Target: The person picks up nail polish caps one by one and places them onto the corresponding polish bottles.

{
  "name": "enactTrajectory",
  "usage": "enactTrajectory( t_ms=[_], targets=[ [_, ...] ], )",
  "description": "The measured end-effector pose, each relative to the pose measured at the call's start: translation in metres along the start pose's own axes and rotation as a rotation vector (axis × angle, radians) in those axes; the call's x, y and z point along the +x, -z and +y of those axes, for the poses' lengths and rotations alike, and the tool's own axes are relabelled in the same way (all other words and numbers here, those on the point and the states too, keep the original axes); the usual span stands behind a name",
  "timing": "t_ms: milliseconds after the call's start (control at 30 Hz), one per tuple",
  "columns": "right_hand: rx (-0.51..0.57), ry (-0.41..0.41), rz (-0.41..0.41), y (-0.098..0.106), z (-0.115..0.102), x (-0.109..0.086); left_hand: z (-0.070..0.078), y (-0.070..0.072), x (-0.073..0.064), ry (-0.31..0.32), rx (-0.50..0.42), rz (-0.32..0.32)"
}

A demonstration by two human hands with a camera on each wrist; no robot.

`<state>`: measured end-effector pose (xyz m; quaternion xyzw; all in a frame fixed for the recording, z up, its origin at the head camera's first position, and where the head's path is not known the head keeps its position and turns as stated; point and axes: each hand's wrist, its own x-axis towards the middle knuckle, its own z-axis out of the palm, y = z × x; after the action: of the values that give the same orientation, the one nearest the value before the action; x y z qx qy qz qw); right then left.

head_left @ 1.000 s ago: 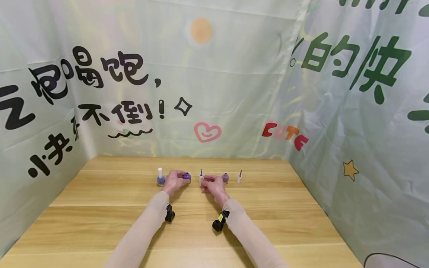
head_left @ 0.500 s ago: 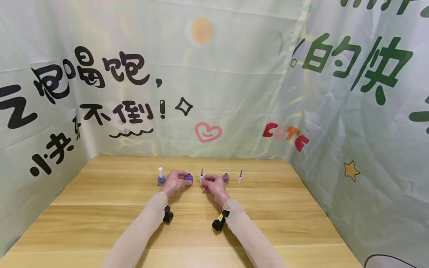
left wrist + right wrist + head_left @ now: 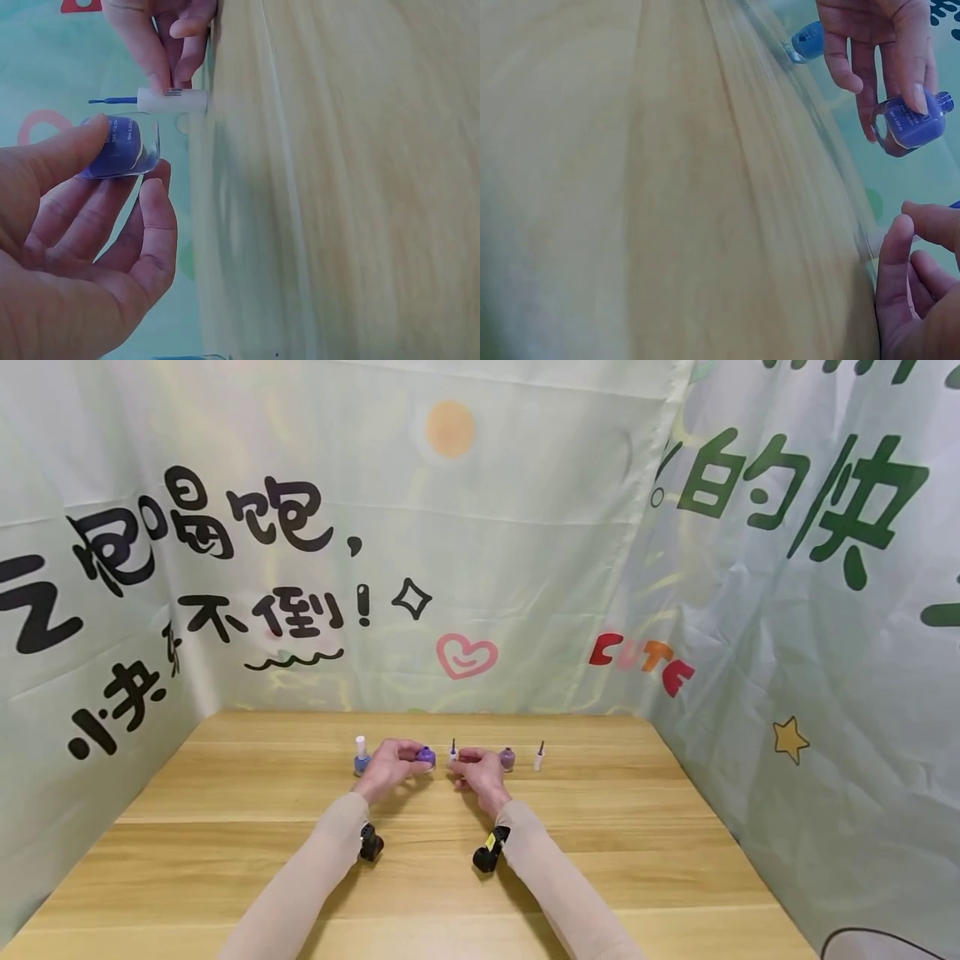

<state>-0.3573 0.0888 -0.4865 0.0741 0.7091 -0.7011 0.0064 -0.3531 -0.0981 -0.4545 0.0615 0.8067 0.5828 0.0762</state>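
In the head view, my left hand pinches an uncapped purple nail polish bottle between thumb and fingers. The left wrist view shows that bottle upright, its base seemingly a little off the table. Just to its right, my right hand pinches a white nail polish cap that stands with its dark brush pointing up. Bottle and cap are apart, with a small gap between them. Part of the cap is hidden by the right fingers in the head view.
A blue nail polish bottle with a white cap stands left of my left hand. Right of my right hand are an uncapped mauve bottle and another white cap, brush up. Printed curtains enclose the wooden table.
My left hand has moved slightly to the right with the purple bottle, narrowing the gap to the white cap. The right hand stays nearly in place on the cap.
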Motion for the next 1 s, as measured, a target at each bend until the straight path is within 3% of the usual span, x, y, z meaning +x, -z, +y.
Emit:
enactTrajectory(
  t_ms=[367,700,1000],
  targets=[
    [-0.057,0.06,0.044,-0.008,-0.003,0.004,0.004,0.0,0.001,-0.027,-0.01,-0.004],
    [-0.065,0.057,0.067,-0.006,0.002,0.004,0.005,0.0,-0.002,-0.042,-0.013,-0.011],
    [-0.094,0.098,0.039,0.002,0.003,-0.01,0.0,-0.003,-0.007,-0.053,0.005,-0.028]
  ],
)
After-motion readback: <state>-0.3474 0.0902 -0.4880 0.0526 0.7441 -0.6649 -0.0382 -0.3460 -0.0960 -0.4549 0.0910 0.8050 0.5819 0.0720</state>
